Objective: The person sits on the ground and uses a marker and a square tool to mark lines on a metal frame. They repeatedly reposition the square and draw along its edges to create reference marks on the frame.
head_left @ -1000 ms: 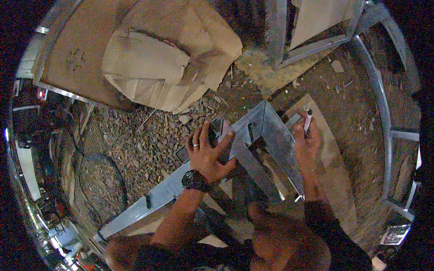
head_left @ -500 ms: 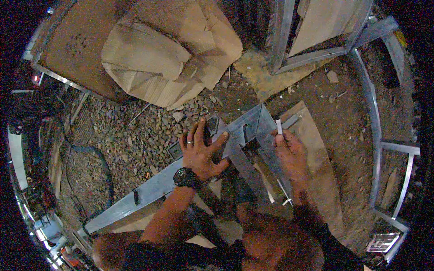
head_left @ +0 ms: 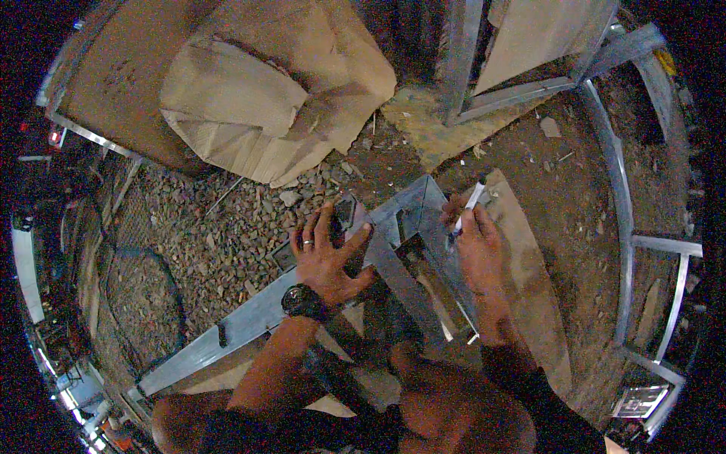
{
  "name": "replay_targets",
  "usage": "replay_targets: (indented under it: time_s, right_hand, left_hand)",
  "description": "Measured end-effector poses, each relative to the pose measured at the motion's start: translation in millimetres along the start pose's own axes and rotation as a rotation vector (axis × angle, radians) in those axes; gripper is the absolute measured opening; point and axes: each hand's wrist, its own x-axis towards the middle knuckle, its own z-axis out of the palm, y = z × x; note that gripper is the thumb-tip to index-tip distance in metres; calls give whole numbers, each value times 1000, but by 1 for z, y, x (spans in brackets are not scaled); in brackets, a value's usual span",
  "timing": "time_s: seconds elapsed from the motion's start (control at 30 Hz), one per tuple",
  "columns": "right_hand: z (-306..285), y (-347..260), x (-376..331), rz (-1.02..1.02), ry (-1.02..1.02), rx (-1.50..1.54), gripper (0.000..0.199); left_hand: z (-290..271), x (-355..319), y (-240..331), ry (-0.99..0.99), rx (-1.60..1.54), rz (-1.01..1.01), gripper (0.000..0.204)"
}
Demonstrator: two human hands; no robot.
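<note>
Below me lies a grey metal tube frame [head_left: 246,318], its two arms meeting in a pointed corner. My left hand [head_left: 329,257], wearing a ring and a dark wristwatch, rests on the frame left of the corner with its fingers spread. A small piece with a dark opening [head_left: 345,213] shows beside those fingers. Right of the corner, my right hand [head_left: 480,246] pinches a slim white marker [head_left: 470,206] with a dark end pointing up and away. The marker is above the right arm of the frame; whether it touches the metal cannot be told.
Gravel [head_left: 219,250] covers the ground at left, with a dark cable [head_left: 178,291] across it. Crumpled cardboard [head_left: 242,91] lies at the back. Another cardboard sheet [head_left: 529,265] lies under the frame at right. Metal frames [head_left: 522,98] stand at the back right and along the right side.
The marker in my right hand has tilted to the right, and more of it shows, including its dark end. My left hand stays spread on the frame. The whole view has shifted slightly.
</note>
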Motion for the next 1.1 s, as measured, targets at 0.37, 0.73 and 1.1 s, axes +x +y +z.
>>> replay_targets:
  time_s: [0.37,0.73,1.1]
  right_hand:
    - [8,16,21,-91,78,115,28]
    - [21,-70,-4,-258,-226,-183,26]
    - [53,-47,22,-710,-335,-429,26]
  left_hand:
    - [0,1,1,75,3,39,76]
    - [1,-1,-3,44,12,23,80]
    - [-2,-1,1,60,13,34,80]
